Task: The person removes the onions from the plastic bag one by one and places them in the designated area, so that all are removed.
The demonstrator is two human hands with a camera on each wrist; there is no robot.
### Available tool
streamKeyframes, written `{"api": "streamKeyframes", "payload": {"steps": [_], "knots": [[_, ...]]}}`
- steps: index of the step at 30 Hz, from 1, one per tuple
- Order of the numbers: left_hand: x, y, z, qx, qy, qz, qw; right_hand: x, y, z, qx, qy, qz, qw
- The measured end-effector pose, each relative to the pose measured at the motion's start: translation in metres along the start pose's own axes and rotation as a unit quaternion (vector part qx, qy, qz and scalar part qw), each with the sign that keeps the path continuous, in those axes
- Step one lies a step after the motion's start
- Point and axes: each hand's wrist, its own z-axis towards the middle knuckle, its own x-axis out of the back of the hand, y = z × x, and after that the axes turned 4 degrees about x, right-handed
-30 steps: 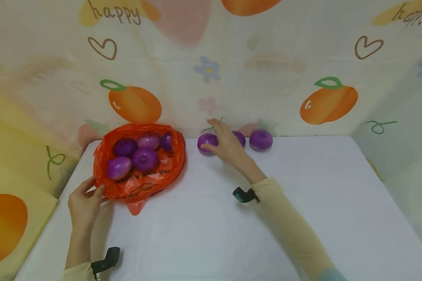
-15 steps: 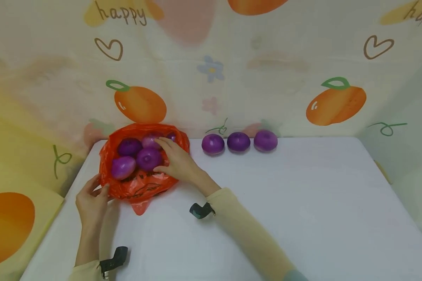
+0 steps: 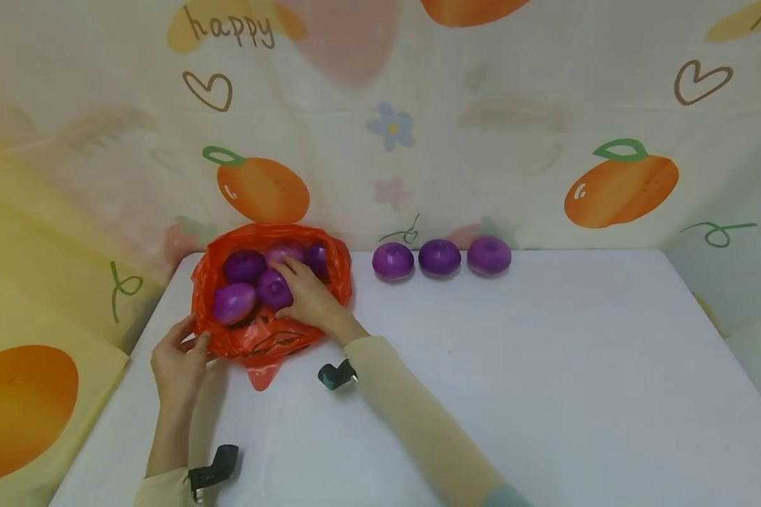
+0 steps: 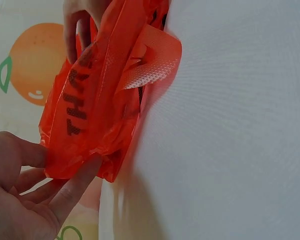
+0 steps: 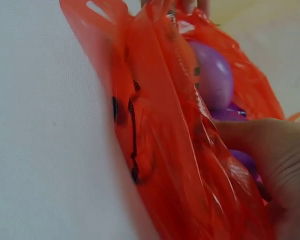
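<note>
A red plastic bag (image 3: 269,352) with its mouth spread wide lies at the left of the table, several purple onions (image 3: 234,303) inside. My left hand (image 3: 179,359) holds the bag's near left edge between thumb and fingers, as the left wrist view also shows. Reaching over the bag's right rim, my right hand (image 3: 313,299) has its fingers and thumb round the front onion (image 3: 273,287). In the right wrist view the thumb is beside an onion (image 5: 212,75), and the red plastic hides most of the fingers.
Three more purple onions, a left one (image 3: 393,262), a middle one (image 3: 440,258) and a right one (image 3: 489,255), stand in a row along the back of the white table (image 3: 514,380). Behind them hangs a fruit-printed cloth (image 3: 482,162).
My right hand has gone left from above the row of onions into the bag, then closed round the front onion there. My left hand stays at the bag's edge. The view has shifted slightly.
</note>
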Motion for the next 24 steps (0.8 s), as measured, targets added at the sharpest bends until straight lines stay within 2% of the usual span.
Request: {"api": "streamKeyframes", "payload": {"steps": [8,15,24], "knots": [[-0.004,-0.002,-0.001,-0.011,-0.005,0.005,0.9999,-0.002,-0.001,0.000,-0.023,-0.030,-0.065,0.9972],[-0.002,-0.005,-0.001,0.001,0.001,0.016,0.9999,0.004,-0.004,-0.011,-0.008,-0.020,-0.059,0.9981],[0.000,-0.005,-0.004,0.000,0.005,0.037,0.9993,0.020,-0.012,-0.023,0.023,-0.008,-0.049,0.9985]]}}
